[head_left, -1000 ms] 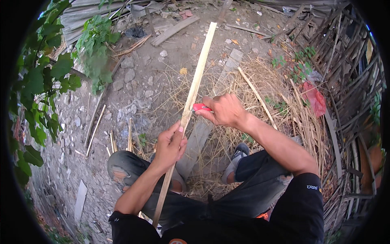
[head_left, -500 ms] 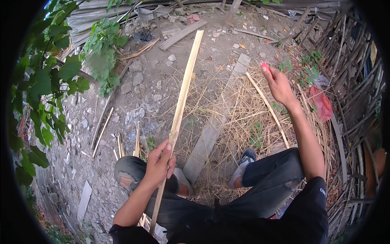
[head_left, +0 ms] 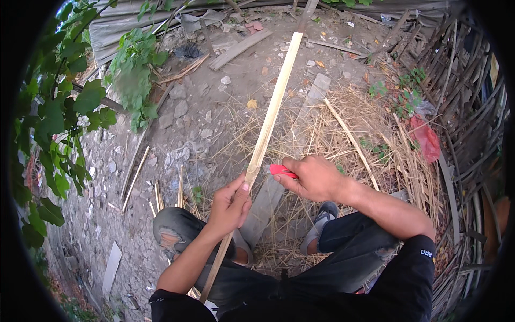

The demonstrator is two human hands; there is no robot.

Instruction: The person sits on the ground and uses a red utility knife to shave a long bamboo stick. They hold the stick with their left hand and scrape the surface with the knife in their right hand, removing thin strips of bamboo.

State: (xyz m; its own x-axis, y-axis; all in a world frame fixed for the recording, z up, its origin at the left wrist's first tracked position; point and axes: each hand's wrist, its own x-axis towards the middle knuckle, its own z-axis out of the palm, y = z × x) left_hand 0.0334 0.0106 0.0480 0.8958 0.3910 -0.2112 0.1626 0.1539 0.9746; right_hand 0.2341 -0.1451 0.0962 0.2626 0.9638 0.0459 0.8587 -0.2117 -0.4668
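A long, pale split bamboo strip (head_left: 276, 102) runs slantwise from beside my lap up toward the far ground. My left hand (head_left: 229, 206) is wrapped round its lower part, with the thumb on top, just below a knot-like node. Close to the right of that node, my right hand (head_left: 316, 178) grips a red-handled cutter knife (head_left: 281, 170). The knife's blade end points at the strip; whether the two touch I cannot tell.
Thin shavings (head_left: 343, 129) litter the ground around a grey plank (head_left: 263, 206) between my feet. Another bamboo strip (head_left: 351, 139) lies on them. Stacked sticks (head_left: 461, 134) line the right side; leafy vines (head_left: 53, 118) hang at left. A red plastic bag (head_left: 425, 138) lies near the sticks.
My right hand has come back from far right with the knife, down and left to the strip's node. The strip's far end has swung right, and my left hand has shifted slightly right.
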